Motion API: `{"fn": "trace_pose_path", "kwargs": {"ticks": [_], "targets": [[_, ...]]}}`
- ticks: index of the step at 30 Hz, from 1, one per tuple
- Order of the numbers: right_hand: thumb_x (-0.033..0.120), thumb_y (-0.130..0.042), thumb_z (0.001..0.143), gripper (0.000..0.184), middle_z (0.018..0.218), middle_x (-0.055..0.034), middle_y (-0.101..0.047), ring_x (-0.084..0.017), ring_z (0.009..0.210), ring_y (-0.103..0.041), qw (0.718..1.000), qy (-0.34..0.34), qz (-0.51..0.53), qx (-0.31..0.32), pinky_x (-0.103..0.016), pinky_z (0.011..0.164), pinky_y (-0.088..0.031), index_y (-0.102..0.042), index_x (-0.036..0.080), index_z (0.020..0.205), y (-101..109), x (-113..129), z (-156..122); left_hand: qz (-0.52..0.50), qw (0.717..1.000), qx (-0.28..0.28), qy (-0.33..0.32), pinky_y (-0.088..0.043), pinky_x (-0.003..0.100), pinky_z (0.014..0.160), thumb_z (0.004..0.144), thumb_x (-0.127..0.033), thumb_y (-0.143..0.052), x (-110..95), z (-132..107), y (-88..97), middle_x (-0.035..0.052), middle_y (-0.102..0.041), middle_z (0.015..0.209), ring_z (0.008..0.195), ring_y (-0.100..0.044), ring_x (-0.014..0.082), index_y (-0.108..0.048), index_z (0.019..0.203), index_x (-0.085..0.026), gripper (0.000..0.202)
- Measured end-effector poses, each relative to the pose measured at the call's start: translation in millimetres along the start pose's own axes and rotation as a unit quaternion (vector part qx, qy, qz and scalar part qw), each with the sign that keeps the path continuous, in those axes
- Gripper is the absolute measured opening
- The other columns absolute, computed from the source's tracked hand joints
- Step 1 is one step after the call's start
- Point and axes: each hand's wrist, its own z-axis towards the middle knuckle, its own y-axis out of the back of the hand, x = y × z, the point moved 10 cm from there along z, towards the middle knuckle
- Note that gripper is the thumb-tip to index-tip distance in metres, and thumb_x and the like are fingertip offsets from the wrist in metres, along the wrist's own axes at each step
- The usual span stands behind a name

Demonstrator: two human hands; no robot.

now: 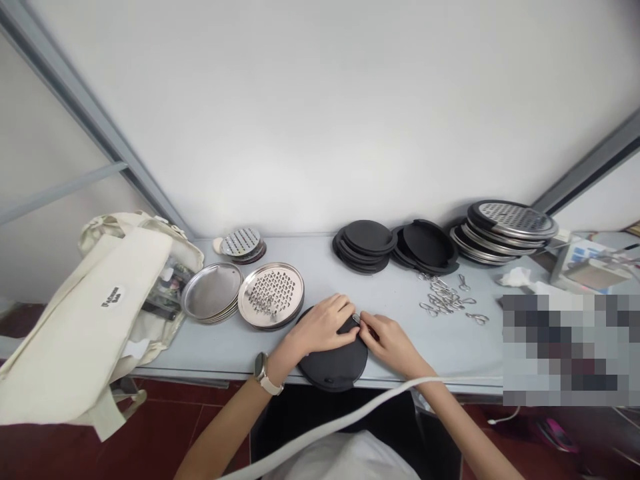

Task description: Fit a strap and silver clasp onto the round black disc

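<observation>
A black round disc (333, 367) lies at the table's front edge, close to my body. My left hand (327, 327), with a watch on its wrist, lies over the disc and grips its upper right rim between thumb and fingers. My right hand (387, 340) is closed at the same rim, its thumb and forefinger pinching a small bent-wire metal clip (356, 318). The fingers partly hide the clip, so how it sits on the rim cannot be made out. Similar loose wire clips (443, 300) lie in a pile to the right.
Left of the disc are perforated metal grater discs (273, 293), plain metal discs (213, 290) and smaller grater discs (241, 243). Black discs (367, 240), black trays (430, 243) and assembled graters (510, 223) stand along the wall. A cream bag (115, 300) lies left; a white cable (350, 420) crosses in front.
</observation>
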Motion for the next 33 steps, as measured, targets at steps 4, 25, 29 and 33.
{"fn": "trace_pose_path", "kwargs": {"ticks": [4,25,29,33], "targets": [[0.021,-0.038,0.09,0.016,0.063,0.0013,-0.049,-0.015,0.059,-0.048,1.0,-0.009,-0.001,0.005,-0.025,0.058,-0.033,-0.042,0.021,0.075,-0.5,-1.7,-1.2,0.021,1.0,0.013,-0.002,-0.043,0.03,0.076,0.085,-0.024,-0.052,-3.3,2.7,-3.5,0.0041,-0.05,0.09,0.086,-0.05,0.0188,-0.046,0.085,-0.018,0.008],[0.022,-0.034,0.094,0.021,0.066,-0.0016,-0.051,-0.016,0.061,-0.048,0.999,-0.017,-0.03,0.038,-0.028,0.059,-0.035,-0.043,0.02,0.075,-11.0,-5.5,-0.3,0.008,0.998,0.063,-0.017,-0.042,0.028,0.066,0.086,-0.026,-0.051,-2.3,3.5,-6.0,0.0029,-0.052,0.087,0.076,-0.052,0.0156,-0.046,0.084,-0.017,0.01],[0.019,-0.035,0.091,0.018,0.066,-0.0012,-0.05,-0.016,0.061,-0.047,0.999,-0.005,-0.03,0.034,-0.028,0.058,-0.035,-0.043,0.02,0.076,-8.6,-3.1,-1.1,-0.001,0.998,0.069,-0.009,-0.042,0.029,0.067,0.086,-0.026,-0.05,-1.0,3.6,-8.0,0.0034,-0.052,0.087,0.077,-0.052,0.016,-0.046,0.083,-0.017,0.01],[0.02,-0.036,0.091,0.019,0.064,-0.0005,-0.049,-0.015,0.06,-0.047,1.0,-0.005,-0.013,0.028,-0.027,0.057,-0.035,-0.041,0.021,0.073,-6.8,-2.4,-1.9,-0.004,0.997,0.074,-0.011,-0.042,0.029,0.069,0.087,-0.027,-0.049,-1.2,3.5,-8.5,0.0036,-0.052,0.088,0.079,-0.052,0.0166,-0.046,0.084,-0.017,0.011]]}}
